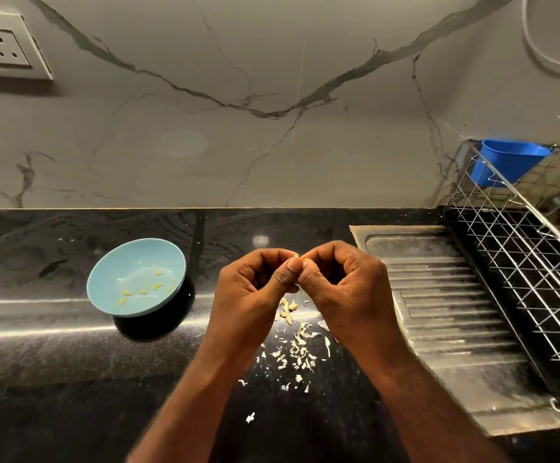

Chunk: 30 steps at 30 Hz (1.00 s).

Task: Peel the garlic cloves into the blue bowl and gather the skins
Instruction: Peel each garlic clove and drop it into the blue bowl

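Observation:
A light blue bowl (105, 282) stands on the black counter at left, with several peeled garlic cloves (145, 289) lying in it. My left hand (252, 295) and my right hand (342, 292) meet above the counter, fingertips pinching a small garlic clove (300, 259) that is mostly hidden between them. Below the hands lie a few unpeeled cloves (288, 310) and a scatter of pale garlic skins (297, 352) on the counter.
A steel sink drainboard (439, 315) adjoins the counter at right. A wire dish rack (522, 262) with a blue plastic cup (509, 162) stands beyond it. The marble wall runs behind, with a socket plate (4, 48) at upper left.

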Motion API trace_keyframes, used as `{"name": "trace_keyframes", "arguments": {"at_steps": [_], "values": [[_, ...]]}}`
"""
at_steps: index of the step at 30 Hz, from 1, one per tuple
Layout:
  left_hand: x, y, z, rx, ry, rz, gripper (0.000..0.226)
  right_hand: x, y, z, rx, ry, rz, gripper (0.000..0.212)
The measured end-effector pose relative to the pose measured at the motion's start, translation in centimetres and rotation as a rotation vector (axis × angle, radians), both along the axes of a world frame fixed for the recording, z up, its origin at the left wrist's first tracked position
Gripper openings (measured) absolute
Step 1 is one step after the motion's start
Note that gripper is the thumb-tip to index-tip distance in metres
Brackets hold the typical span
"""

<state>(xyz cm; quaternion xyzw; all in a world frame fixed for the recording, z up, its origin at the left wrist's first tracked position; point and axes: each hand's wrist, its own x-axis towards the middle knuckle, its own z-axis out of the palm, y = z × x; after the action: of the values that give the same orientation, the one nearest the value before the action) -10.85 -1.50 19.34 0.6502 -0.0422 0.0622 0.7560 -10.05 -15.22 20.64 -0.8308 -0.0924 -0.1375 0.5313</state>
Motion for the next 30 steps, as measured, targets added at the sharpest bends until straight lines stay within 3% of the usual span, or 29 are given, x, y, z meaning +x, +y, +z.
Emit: {"name": "trace_keyframes", "arguments": {"at_steps": [3,9,12,15,18,23,26,30], "values": [[0.1,0.1,-0.1,-0.056,0.033,-0.009,0.021,-0.1,0.1,0.1,0.007,0.018,0.039,0.010],[0.3,0.2,-0.6,-0.149,0.096,-0.031,0.019,0.1,0.0,0.4,0.248,0.177,0.107,0.022],[0.3,0.3,-0.5,-0.231,0.124,-0.055,0.023,0.4,-0.1,0.0,0.330,0.227,0.125,0.011],[0.3,0.2,-0.5,-0.275,0.150,-0.067,0.026,0.5,-0.3,0.0,0.354,0.257,0.119,0.026],[0.3,0.3,-0.6,-0.288,0.161,-0.052,0.023,0.5,-0.5,0.1,0.322,0.257,0.108,0.032],[0.5,0.4,-0.7,-0.261,0.154,-0.010,0.023,0.5,-1.0,0.1,0.129,0.189,0.093,0.007],[0.5,0.3,-0.7,-0.168,0.115,0.039,0.021,0.3,-0.9,0.0,0.020,0.173,0.162,0.016],[0.3,0.2,-0.6,-0.091,0.081,0.056,0.016,0.2,-0.5,0.2,0.021,0.109,0.149,0.008]]}}
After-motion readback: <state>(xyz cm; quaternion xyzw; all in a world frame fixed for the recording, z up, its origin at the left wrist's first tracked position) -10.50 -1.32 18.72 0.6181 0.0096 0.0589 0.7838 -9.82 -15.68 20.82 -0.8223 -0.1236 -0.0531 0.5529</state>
